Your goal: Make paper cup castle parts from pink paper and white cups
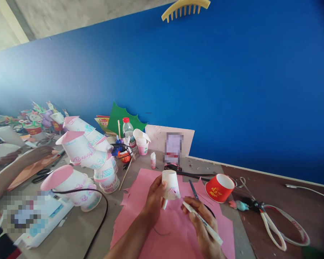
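My left hand point(153, 199) is closed around an upside-down white paper cup point(170, 183) with pink marks near its rim. My right hand point(202, 225) grips a white marker pen point(202, 221), its tip touching the cup's lower side. Both hands hover over a sheet of pink paper point(175, 230) lying on the table.
A red paper cup point(219, 187) lies on its side at the right, near white cables point(275, 223). Stacked decorated cup towers point(89, 154) stand at the left, with a water bottle point(127, 130), a small pink cup point(142, 145), scissors point(41, 175) and another person's arm point(13, 169). A blue wall rises behind.
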The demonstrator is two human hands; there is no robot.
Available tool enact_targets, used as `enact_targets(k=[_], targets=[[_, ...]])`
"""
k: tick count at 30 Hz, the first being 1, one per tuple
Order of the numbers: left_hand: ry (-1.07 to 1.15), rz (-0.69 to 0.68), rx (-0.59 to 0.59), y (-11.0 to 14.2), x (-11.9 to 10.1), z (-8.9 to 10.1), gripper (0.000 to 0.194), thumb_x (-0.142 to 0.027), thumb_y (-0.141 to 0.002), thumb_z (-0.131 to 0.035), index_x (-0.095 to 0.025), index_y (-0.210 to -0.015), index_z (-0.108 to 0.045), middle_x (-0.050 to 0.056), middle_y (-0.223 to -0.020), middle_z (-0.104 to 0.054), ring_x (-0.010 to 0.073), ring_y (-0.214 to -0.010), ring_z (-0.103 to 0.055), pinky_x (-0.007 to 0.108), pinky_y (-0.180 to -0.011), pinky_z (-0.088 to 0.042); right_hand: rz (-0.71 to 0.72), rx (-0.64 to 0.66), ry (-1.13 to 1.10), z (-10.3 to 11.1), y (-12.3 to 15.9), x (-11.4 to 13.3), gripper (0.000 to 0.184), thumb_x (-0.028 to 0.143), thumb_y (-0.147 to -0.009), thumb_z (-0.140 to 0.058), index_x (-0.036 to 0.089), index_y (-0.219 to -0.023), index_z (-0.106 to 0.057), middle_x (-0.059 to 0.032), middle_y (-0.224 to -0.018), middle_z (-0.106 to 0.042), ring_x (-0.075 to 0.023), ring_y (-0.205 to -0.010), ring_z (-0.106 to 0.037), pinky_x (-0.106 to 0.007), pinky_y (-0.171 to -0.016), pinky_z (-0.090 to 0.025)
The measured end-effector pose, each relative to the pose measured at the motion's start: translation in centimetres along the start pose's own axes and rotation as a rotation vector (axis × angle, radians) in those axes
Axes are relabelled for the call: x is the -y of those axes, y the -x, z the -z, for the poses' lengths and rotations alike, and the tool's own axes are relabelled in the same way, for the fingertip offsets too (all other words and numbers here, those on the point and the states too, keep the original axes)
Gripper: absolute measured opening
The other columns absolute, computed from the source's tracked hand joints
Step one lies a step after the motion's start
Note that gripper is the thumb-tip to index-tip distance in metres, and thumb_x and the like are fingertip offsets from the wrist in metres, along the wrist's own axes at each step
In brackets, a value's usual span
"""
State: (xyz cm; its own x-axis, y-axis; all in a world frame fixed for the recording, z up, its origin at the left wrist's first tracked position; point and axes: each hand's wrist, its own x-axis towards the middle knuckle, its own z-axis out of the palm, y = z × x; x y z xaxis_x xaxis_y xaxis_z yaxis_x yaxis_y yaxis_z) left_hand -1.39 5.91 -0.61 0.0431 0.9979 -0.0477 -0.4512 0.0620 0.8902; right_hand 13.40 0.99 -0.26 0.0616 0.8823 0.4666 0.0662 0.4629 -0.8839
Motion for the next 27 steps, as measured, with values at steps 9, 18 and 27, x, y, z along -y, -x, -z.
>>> enact_targets(k=[9,18,27], targets=[[-0.022,-0.010,0.008,-0.2,0.4,0.2,0.055,-0.046,-0.079,-0.064,-0.017,-0.124,-0.054,0.005,-0.084,-0.063,0.0072,-0.050,-0.045,0.018,-0.036,-0.020,0.218,0.087,0.199,-0.3,0.5,-1.4,0.021,0.029,-0.091,-0.051,0.026,-0.108,-0.062,-0.0045,-0.083,-0.069,-0.0234,-0.086,-0.065,-0.036,-0.077,-0.054],[-0.029,-0.030,0.015,-0.2,0.7,0.4,0.053,-0.044,-0.080,-0.063,-0.017,-0.125,-0.054,0.005,-0.088,-0.063,0.0074,-0.052,-0.046,0.018,-0.036,-0.021,0.177,0.046,0.247,-0.6,1.1,-2.7,0.019,0.026,-0.090,-0.051,0.026,-0.106,-0.063,-0.0048,-0.093,-0.068,-0.0204,-0.085,-0.065,-0.031,-0.072,-0.054],[-0.021,-0.028,0.010,-0.3,0.7,0.6,0.050,-0.045,-0.081,-0.061,-0.016,-0.121,-0.056,0.005,-0.085,-0.059,0.0082,-0.054,-0.045,0.018,-0.035,-0.020,0.214,-0.041,0.366,0.0,0.6,-2.0,0.015,0.034,-0.089,-0.052,0.026,-0.084,-0.063,-0.0015,-0.076,-0.070,-0.0230,-0.088,-0.065,-0.031,-0.071,-0.051]])
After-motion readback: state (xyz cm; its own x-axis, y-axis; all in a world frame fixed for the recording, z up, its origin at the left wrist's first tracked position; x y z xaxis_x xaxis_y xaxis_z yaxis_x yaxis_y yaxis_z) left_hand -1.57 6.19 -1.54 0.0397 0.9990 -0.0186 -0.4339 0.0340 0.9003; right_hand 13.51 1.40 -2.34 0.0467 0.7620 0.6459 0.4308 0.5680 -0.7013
